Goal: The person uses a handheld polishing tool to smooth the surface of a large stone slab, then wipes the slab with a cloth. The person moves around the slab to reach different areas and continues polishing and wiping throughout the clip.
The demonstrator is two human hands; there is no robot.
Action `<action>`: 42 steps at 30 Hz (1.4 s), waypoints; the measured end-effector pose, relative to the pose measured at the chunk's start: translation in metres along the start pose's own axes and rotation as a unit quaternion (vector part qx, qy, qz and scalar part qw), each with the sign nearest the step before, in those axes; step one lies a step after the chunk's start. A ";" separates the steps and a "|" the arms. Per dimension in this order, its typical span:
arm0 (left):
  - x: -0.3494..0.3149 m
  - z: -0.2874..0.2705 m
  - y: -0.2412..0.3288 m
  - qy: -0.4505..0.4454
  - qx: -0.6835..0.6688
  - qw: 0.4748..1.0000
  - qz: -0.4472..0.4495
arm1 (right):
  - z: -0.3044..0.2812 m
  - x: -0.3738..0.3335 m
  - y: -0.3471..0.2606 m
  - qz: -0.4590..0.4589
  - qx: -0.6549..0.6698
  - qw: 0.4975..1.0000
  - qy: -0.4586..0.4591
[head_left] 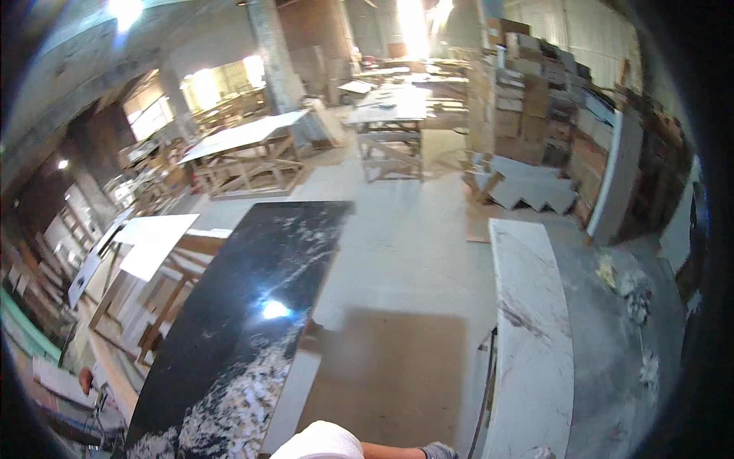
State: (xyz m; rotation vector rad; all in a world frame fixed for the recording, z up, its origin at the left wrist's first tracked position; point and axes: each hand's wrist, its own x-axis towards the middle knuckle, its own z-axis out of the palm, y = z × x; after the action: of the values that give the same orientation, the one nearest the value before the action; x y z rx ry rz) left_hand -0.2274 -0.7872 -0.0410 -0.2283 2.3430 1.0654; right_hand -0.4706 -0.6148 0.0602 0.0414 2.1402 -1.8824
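Note:
At the lower edge, a white sleeve (323, 441) leads to a bare forearm and my left hand (440, 451) in a grey glove. That hand is cut off by the picture edge, and its fingers do not show. It lies left of a long white slab (533, 336) with grey veins. A small grey patch at the slab's lower end looks like my gloved right hand (543, 453); only its top shows, so its grip is hidden. Left of my arm lies a long glossy black slab (252, 306) with white and beige veining.
A brown board-like patch (390, 375) lies on the floor between the slabs. White panels on wooden stands (248, 168) are at the left and back. A worktable (390, 107) stands farther off. Stacked cardboard boxes (527, 99) and a concrete pillar (275, 57) rise behind.

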 end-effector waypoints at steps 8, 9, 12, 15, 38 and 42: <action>-0.076 -0.153 -0.001 0.260 -0.031 0.965 0.000 | 0.098 0.047 -0.063 -0.020 -0.039 0.997 -0.060; -0.069 -0.156 -0.001 0.275 -0.029 0.961 0.009 | 0.108 0.054 -0.066 -0.021 -0.042 0.997 -0.064; -0.047 -0.182 0.002 0.253 -0.096 0.959 0.087 | 0.130 0.076 -0.074 -0.024 -0.050 0.997 -0.055; 0.014 -0.193 -0.013 0.243 -0.045 0.962 0.119 | 0.154 0.102 -0.077 -0.024 -0.058 0.997 -0.040; 0.211 -0.457 0.047 -0.204 0.268 0.729 0.595 | 0.189 -0.031 -0.068 0.055 0.245 0.880 0.404; 0.257 -0.466 0.035 -0.397 0.243 0.698 0.544 | 0.307 -0.084 -0.084 0.072 0.055 0.835 0.543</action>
State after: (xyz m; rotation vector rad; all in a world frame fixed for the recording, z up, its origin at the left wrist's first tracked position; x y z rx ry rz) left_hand -0.6466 -1.0898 0.0895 1.6614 1.6691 0.6448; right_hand -0.3474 -0.9121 0.1287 1.5947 2.4649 -2.1163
